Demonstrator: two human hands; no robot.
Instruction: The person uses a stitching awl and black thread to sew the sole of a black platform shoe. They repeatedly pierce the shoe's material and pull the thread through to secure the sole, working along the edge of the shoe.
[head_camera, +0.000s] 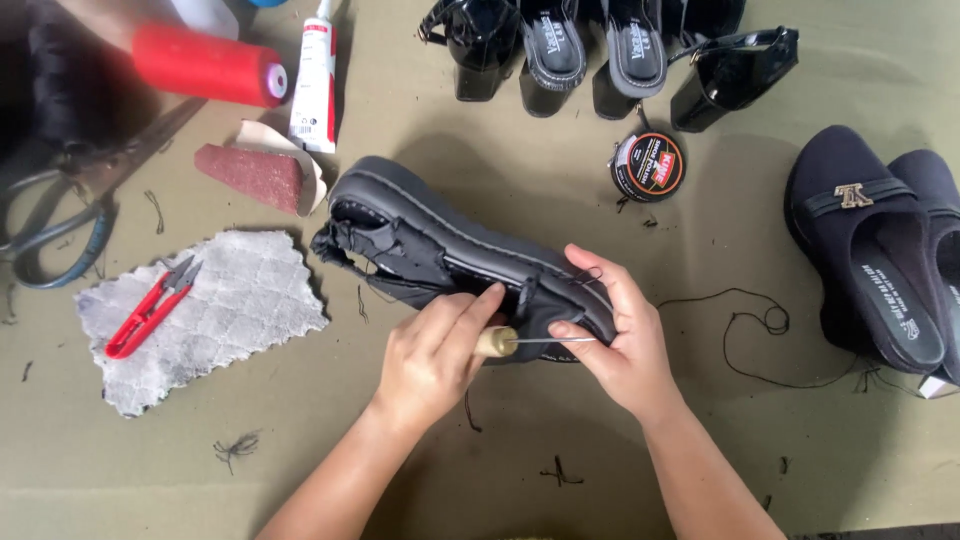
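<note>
An olive-green fabric-covered counter (480, 440) carries a black leather shoe with a thick stitched sole (440, 240), lying on its side at centre. At the shoe's near edge, the right hand (625, 345) pinches it, fingers pressed together. Beside it, the left hand (435, 355) grips a wooden-handled steel awl (520, 342), whose needle touches the shoe.

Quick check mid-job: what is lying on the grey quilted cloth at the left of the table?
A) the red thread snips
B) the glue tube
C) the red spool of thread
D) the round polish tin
A: the red thread snips lie on the grey quilted cloth; the other three things sit on the table itself, off the cloth.
</note>
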